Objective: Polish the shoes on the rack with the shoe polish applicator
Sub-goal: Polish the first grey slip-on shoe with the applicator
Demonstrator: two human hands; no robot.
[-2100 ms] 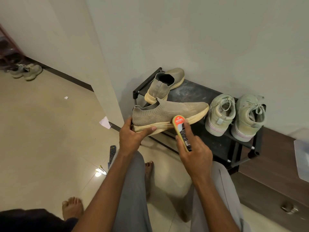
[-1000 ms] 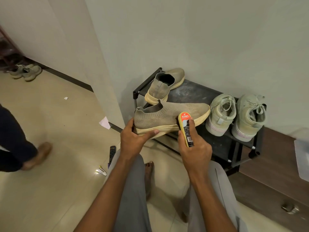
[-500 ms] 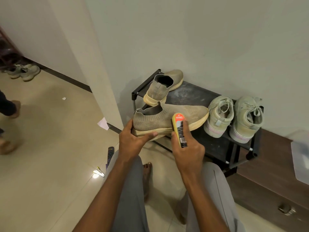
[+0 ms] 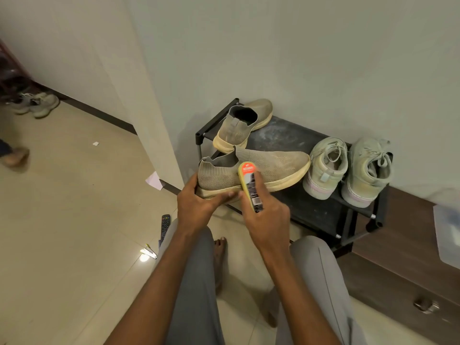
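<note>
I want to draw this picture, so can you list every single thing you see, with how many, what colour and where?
Held shoe: 1, tan knit, above the rack's front edge.
Slip-on shoe: 1, tan, rack's back left.
Laced sneakers: 2, pale green, rack's right end.
Shoe rack: 1, black, against the wall.
Polish applicator: 1, yellow with orange top, on the held shoe's side.
Remote: 1, black, floor.
Far sneakers: 2, grey, far left floor.
Cabinet: 1, brown, right.
Left hand: grips the shoe's heel.
Right hand: holds the applicator.
</note>
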